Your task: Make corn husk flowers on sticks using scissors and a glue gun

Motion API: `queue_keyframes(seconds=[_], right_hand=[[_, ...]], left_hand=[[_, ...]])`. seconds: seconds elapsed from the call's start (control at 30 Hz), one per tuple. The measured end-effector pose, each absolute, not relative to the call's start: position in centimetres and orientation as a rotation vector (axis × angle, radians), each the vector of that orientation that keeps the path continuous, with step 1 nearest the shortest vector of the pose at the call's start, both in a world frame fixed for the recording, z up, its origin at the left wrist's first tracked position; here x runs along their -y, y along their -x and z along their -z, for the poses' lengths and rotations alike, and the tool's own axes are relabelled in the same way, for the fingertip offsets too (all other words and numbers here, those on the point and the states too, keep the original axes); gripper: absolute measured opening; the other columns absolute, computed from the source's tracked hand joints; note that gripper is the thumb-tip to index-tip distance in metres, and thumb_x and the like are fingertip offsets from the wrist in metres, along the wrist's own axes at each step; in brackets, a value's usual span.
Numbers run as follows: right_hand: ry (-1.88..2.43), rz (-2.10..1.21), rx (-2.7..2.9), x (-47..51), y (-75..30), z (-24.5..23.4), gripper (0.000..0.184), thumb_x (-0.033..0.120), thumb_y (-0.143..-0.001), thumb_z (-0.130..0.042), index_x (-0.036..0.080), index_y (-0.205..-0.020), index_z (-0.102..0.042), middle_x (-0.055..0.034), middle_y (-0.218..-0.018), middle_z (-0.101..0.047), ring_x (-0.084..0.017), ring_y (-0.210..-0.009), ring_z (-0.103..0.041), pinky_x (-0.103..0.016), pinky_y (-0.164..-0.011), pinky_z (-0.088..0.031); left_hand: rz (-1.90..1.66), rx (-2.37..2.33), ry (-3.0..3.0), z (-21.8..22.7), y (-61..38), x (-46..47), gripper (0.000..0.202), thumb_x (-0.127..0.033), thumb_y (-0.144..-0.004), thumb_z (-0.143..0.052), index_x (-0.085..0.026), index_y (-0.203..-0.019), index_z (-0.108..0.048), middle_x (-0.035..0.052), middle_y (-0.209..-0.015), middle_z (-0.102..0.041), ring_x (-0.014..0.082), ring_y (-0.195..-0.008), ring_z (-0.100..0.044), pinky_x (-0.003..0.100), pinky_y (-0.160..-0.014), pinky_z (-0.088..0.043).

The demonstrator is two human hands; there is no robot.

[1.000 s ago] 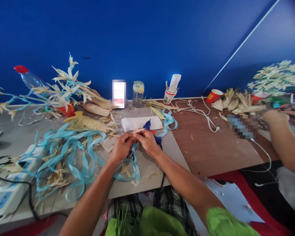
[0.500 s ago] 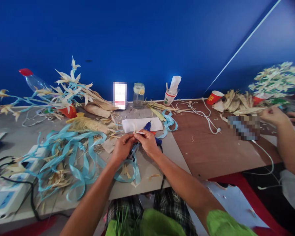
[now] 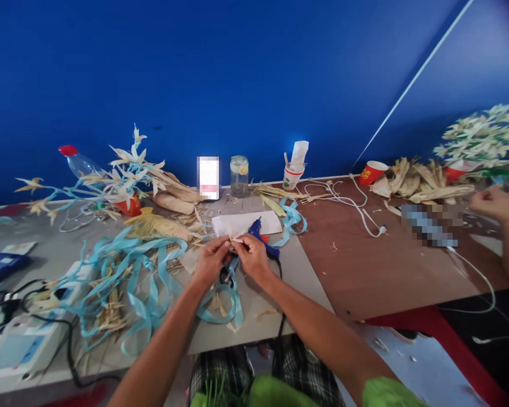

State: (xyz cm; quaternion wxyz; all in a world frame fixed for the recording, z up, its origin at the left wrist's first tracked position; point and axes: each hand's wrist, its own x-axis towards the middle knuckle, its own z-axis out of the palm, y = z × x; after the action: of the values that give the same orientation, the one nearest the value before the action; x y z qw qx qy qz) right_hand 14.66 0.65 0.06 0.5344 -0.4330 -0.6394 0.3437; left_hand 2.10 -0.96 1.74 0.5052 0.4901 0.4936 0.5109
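Legible text from my station: none. Red paper cup (image 3: 372, 173), tipped: gold characters on its side, too small for me to read. White cup (image 3: 293, 178): green mark under a red band, which I cannot decipher. Upright screen (image 3: 208, 178): pixelated, pinkish band low down, words unreadable. Glass jar (image 3: 239, 183): yellow round mark, detail too fine.

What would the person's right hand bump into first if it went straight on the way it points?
Most likely the left hand: its fingertips face those of the right hand, with a pale strip pinched there. Whether the hands already touch is hard to judge.
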Motion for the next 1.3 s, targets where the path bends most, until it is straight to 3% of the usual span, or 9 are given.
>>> queue_keyframes(seconds=[0.3, 0.53, 0.73, 0.93, 1.3], right_hand=[[1.09, -0.668, 1.568, -1.0, -15.1, -0.6, 0.022, 0.024, -0.08, -0.051, 0.019, -0.059, -0.052, -0.0006, -0.062, -0.053, -0.013, -0.06, -0.049, -0.025, -0.06, -0.037], [1.176, -0.597, 1.765, -1.3, -15.6, -0.6, 0.022, 0.018, -0.076, -0.053, 0.019, -0.054, -0.05, -0.0008, -0.06, -0.051, -0.013, -0.061, -0.046, -0.025, -0.058, -0.034], [1.061, -0.861, 1.556, -1.8, -16.5, -1.2, 0.008, 0.024, -0.072, -0.058, 0.018, -0.071, -0.061, -0.0013, -0.07, -0.056, -0.012, -0.063, -0.048, -0.024, -0.059, -0.037], [0.96, -1.337, 1.165, -2.7, -17.6, -1.6, 0.026, 0.042, -0.074, -0.059, 0.017, -0.081, -0.063, 0.0055, -0.053, -0.043, -0.009, -0.048, -0.036, -0.023, -0.049, -0.027], [0.986, -1.422, 1.076, -2.2, -16.4, -1.7, 0.022, 0.035, -0.065, -0.065, 0.018, -0.055, -0.055, 0.0071, -0.046, -0.038, -0.006, -0.046, -0.029, -0.023, -0.047, -0.02]], left_hand=[[-1.234, -1.092, -1.003, -1.7, -3.0, 0.6, 0.031, -0.038, -0.065, -0.07, -0.014, -0.085, -0.07, 0.0012, -0.066, -0.06, 0.0079, -0.054, -0.046, 0.021, -0.052, -0.037], [-1.296, -1.097, -0.946, -1.6, -4.3, 0.1, 0.029, -0.04, -0.062, -0.069, -0.013, -0.074, -0.066, 0.0018, -0.064, -0.06, 0.0105, -0.057, -0.051, 0.023, -0.057, -0.042], [-1.343, -1.352, -1.271, -1.4, -3.2, -0.3, 0.023, -0.038, -0.074, -0.056, -0.016, -0.073, -0.063, -0.0042, -0.05, -0.047, 0.0085, -0.046, -0.04, 0.02, -0.046, -0.031], [-1.268, -1.404, -1.449, -0.1, -2.6, 0.0, 0.022, -0.032, -0.082, -0.046, -0.017, -0.072, -0.058, -0.003, -0.054, -0.047, 0.0098, -0.046, -0.039, 0.021, -0.046, -0.028], [-1.192, -1.584, -2.001, 0.0, -2.6, 0.1, 0.019, -0.018, -0.081, -0.042, -0.019, -0.082, -0.061, 0.0037, -0.073, -0.061, 0.0188, -0.073, -0.054, 0.029, -0.07, -0.038]])
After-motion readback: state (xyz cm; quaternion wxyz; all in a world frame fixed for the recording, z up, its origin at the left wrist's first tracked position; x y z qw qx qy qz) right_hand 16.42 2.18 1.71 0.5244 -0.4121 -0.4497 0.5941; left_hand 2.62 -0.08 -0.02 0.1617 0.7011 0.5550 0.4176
